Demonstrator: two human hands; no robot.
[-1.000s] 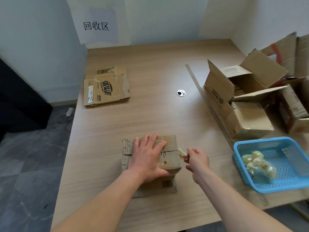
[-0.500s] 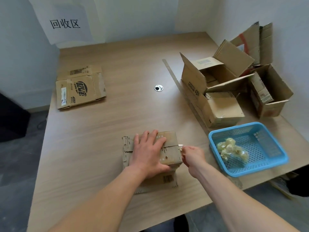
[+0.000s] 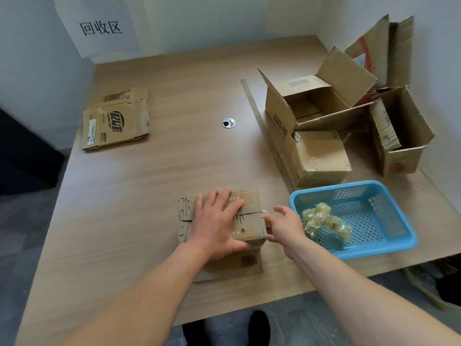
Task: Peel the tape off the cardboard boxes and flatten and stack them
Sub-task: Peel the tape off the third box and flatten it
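Note:
A small brown cardboard box (image 3: 249, 218) sits on its spread flaps near the table's front edge. My left hand (image 3: 217, 223) lies flat on top of it, thumb hooked over the near edge, holding it down. My right hand (image 3: 283, 227) is against the box's right side, fingers loosely curled. A thin curl of clear tape strip (image 3: 265, 211) runs from the box's top seam into those fingers. A flattened box stack (image 3: 116, 119) lies at the far left.
A blue plastic basket (image 3: 396, 236) holding crumpled tape wads (image 3: 324, 222) stands just right of my right hand. Several open, unflattened boxes (image 3: 316, 121) crowd the right side behind it. A metal cable grommet (image 3: 228, 123) sits mid-table. A paper sign hangs on the wall.
My right hand went from holding a tape piece away from the box to working at the box's right edge. My head turned right then back. The left hand stayed put.

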